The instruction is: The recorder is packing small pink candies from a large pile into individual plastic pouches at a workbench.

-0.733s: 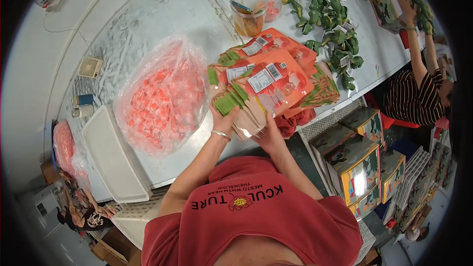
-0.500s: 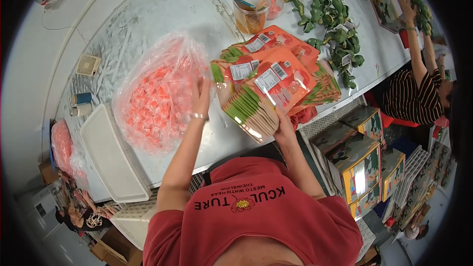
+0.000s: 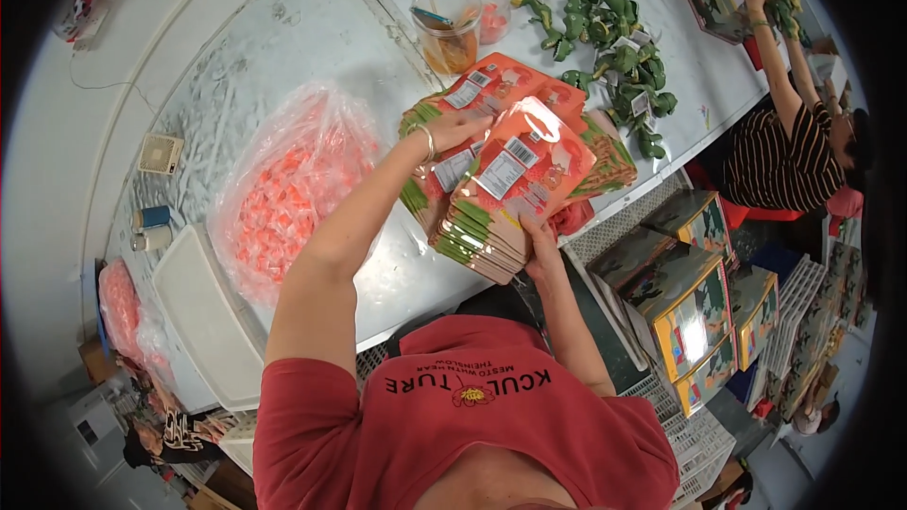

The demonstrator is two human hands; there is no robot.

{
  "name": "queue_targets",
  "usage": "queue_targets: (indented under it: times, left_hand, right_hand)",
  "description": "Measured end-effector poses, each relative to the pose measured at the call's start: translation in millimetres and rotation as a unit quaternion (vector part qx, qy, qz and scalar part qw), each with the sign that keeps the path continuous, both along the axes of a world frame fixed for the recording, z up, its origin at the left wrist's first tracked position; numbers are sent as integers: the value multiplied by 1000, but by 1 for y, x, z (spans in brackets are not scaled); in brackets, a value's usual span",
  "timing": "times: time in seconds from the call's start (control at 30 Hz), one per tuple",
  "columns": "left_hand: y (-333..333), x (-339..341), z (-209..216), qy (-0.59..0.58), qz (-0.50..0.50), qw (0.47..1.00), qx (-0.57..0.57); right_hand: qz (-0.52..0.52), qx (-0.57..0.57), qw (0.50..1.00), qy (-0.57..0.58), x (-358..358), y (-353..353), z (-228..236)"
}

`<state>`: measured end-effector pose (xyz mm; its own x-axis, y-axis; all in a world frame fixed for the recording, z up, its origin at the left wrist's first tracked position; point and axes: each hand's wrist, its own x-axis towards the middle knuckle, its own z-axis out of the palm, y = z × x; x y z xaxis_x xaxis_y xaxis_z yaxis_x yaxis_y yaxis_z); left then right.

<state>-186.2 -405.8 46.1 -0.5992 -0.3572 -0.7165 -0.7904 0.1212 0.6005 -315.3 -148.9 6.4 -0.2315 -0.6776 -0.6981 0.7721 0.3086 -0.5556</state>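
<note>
In front of me a stack of flat glossy red-orange printed pouches (image 3: pixel 529 184), with green and beige lower edges fanned out, is tilted over other stacks of the same kind. Its near right edge is held by my right hand (image 3: pixel 544 253), thumb on top and fingers hidden underneath. My left hand (image 3: pixel 461 136) reaches over from the left, its fingers stretched out across the pouches behind (image 3: pixel 501 85), next to the held stack's upper left edge. Left of the stacks sits a clear plastic bag (image 3: pixel 298 189) full of small pink-orange wrapped pieces.
Behind the stacks stand a clear tub (image 3: pixel 446 33) with a pen across it and a smaller tub (image 3: pixel 493 14). Green plush-like tagged strands (image 3: pixel 609 19) lie far right, near a co-worker in stripes (image 3: pixel 784 161). A white bin (image 3: pixel 208 307) is left; boxes (image 3: pixel 694 312) are stacked right.
My left hand has left the side of the plastic bag and moved right onto the pouches. The held stack has shifted slightly, still in my right hand. The whole view has shifted a little.
</note>
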Motion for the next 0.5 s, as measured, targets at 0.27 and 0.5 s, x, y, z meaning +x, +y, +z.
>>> queue_targets:
  times: [0.27,0.5]
  left_hand:
    - [115,0,13,116,20,934,-336]
    - [135,46,4,249,330,899,143]
  right_hand:
    - [-41,-17,998,-54,7,30,-13]
    - [41,-82,996,12,30,55,24]
